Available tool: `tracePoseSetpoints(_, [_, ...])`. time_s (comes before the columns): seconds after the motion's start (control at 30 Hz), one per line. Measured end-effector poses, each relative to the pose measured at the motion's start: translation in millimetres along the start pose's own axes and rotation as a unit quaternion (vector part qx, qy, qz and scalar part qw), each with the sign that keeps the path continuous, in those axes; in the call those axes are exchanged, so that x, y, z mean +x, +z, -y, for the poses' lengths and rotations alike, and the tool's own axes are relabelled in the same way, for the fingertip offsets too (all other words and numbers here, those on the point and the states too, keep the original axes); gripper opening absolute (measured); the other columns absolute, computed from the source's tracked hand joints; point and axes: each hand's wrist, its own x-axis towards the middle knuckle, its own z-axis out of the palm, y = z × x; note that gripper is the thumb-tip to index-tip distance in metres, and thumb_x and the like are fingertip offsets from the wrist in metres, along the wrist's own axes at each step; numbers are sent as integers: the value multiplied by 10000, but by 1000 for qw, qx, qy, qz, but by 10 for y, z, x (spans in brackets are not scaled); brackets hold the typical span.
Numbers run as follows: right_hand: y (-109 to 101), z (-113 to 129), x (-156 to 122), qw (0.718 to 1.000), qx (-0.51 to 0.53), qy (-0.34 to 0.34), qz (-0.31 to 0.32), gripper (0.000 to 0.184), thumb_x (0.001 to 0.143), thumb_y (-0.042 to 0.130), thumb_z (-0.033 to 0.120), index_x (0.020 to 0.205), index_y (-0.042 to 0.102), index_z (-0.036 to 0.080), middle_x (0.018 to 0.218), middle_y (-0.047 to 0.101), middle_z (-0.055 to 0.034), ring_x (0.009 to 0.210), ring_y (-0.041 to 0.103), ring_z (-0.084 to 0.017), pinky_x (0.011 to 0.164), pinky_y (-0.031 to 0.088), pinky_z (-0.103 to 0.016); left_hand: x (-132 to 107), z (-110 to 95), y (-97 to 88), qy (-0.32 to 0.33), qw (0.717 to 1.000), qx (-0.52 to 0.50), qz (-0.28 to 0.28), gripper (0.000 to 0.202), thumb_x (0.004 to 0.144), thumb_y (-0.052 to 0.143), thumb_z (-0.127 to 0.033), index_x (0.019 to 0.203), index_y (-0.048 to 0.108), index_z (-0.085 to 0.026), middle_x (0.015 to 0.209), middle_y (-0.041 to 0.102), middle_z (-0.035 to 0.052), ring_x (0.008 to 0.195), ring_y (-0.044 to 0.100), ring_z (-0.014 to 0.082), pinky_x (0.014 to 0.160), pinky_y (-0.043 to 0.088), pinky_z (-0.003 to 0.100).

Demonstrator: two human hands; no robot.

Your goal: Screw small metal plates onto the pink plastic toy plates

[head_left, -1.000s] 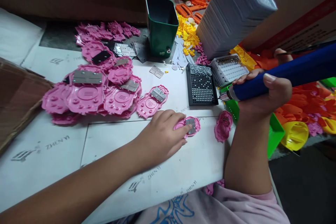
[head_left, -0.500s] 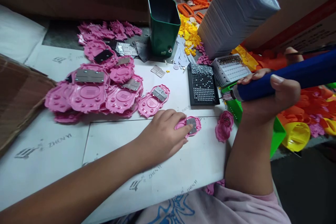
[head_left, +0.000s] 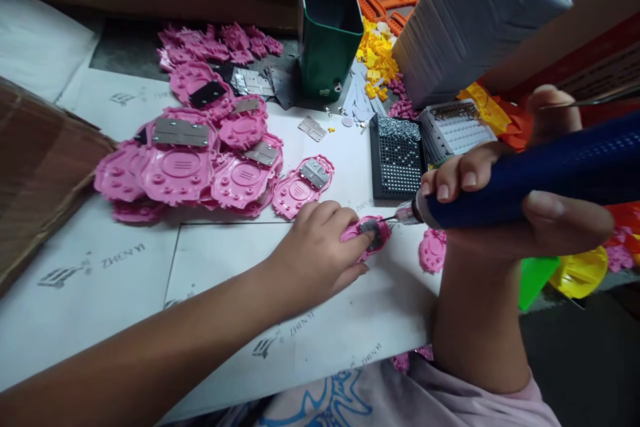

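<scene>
My left hand [head_left: 320,253] is closed over a small pink plastic cover [head_left: 351,231], holding it down on the white-covered table. A grey metal plate [head_left: 369,235] lies on that cover under my fingertips. My right hand [head_left: 505,193] is wrapped round a blue electric screwdriver [head_left: 540,173]. Its thin bit points left, and the tip is at the upper edge of the metal plate; whether it touches a screw cannot be made out. Beyond the bit sits a black screw tray [head_left: 399,170] with rows of screws. Right of my left hand lies another pink piece [head_left: 433,250].
Pink covers [head_left: 177,173] with metal plates are heaped at left, with one single cover [head_left: 303,188] beside them. A green bin [head_left: 327,47], yellow parts [head_left: 376,57] and a leaning white stack [head_left: 470,33] stand behind. Cardboard boxes [head_left: 45,173] flank the table [head_left: 115,307].
My right hand has brought the screwdriver left and down from beside the screw tray to the metal plate. My left hand keeps its hold on the pink cover. The view has shifted slightly.
</scene>
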Motion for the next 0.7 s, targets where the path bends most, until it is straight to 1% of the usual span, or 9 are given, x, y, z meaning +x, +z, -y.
tracePoseSetpoints(0.1, [-10, -45, 10, 999, 7, 29, 33, 445, 614, 768, 284, 1050, 681, 299, 616, 650, 6, 501, 616, -185, 508, 538, -349, -7, -1, 10, -1, 1000, -1, 5, 280, 873, 660, -374, 1068, 701, -177, 1034, 639, 124, 971, 527, 303, 820, 399, 449])
tracePoseSetpoints(0.17, [-22, -62, 19, 998, 9, 36, 44, 464, 616, 770, 273, 1069, 675, 306, 630, 665, 8, 512, 630, -188, 508, 536, -345, -15, 4, 24, 0, 1000, -1, 5, 298, 860, 678, -390, 1068, 698, -177, 1030, 637, 119, 970, 525, 298, 825, 397, 446])
tracePoseSetpoints(0.3, [-12, -79, 25, 997, 16, 41, 66, 460, 624, 750, 252, 1071, 678, 334, 637, 676, 15, 520, 639, -187, 522, 543, -345, -23, 17, 49, 4, 1000, 5, -11, 309, 828, 713, -403, 1040, 693, -180, 1012, 632, 108, 957, 520, 294, 816, 391, 439])
tracePoseSetpoints(0.47, [-3, -75, 23, 997, 7, 41, 61, 445, 633, 743, 252, 1066, 684, 337, 637, 673, 14, 527, 638, -180, 527, 537, -335, -20, 19, 47, 7, 1000, 7, -12, 316, 831, 706, -393, 1066, 672, -184, 1010, 629, 100, 950, 516, 285, 812, 384, 431])
tracePoseSetpoints(0.6, [-38, -70, 26, 996, 2, 45, 81, 466, 633, 748, 256, 1085, 666, 342, 653, 676, 14, 536, 645, -189, 534, 540, -353, -23, 12, 40, 6, 1000, 11, -10, 318, 829, 709, -398, 1063, 668, -187, 1004, 626, 96, 951, 509, 281, 811, 380, 423])
tracePoseSetpoints(0.7, [-51, -72, 29, 996, 2, 40, 83, 466, 636, 741, 261, 1088, 662, 338, 654, 679, 11, 533, 642, -191, 531, 541, -357, -27, 10, 44, 6, 1000, 11, -10, 317, 832, 708, -398, 1066, 670, -188, 1007, 623, 95, 954, 506, 280, 810, 379, 423])
